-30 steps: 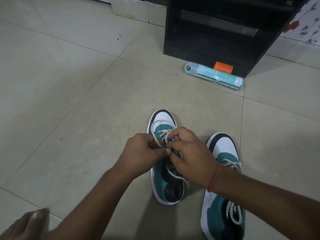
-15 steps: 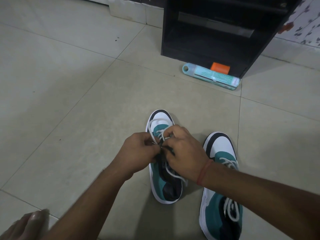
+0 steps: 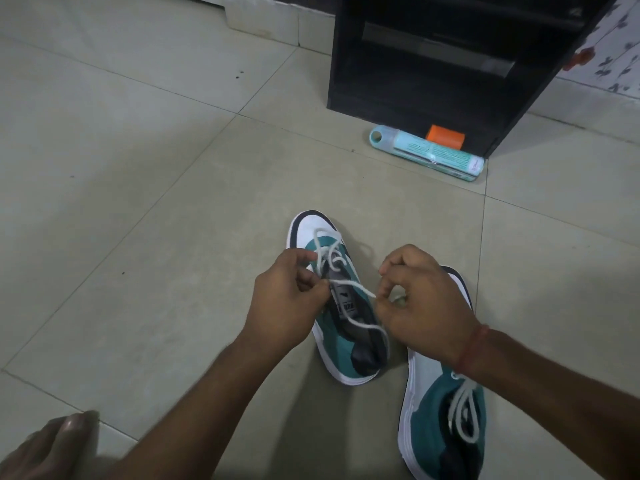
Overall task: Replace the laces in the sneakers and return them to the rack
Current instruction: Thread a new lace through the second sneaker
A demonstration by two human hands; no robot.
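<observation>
Two teal, white and black sneakers stand on the tiled floor. The left sneaker [image 3: 346, 351] lies between my hands, its white lace [image 3: 353, 285] loose over the tongue. My left hand [image 3: 287, 306] pinches one stretch of that lace at the shoe's left side. My right hand [image 3: 422, 306] pinches the other end, and the lace runs taut between the two hands. The right sneaker [image 3: 440, 410], with its own white lace threaded, sits partly under my right forearm. The black rack [image 3: 450, 64] stands on the floor beyond.
A light blue tube-shaped pack [image 3: 426, 152] and an orange block [image 3: 445, 136] lie at the rack's foot. My bare foot [image 3: 52, 445] shows at the bottom left corner. A low tiled step [image 3: 263, 19] runs along the back.
My hands were bunched together over the left sneaker's eyelets. They have drawn apart sideways, pulling the lace out straight between them.
</observation>
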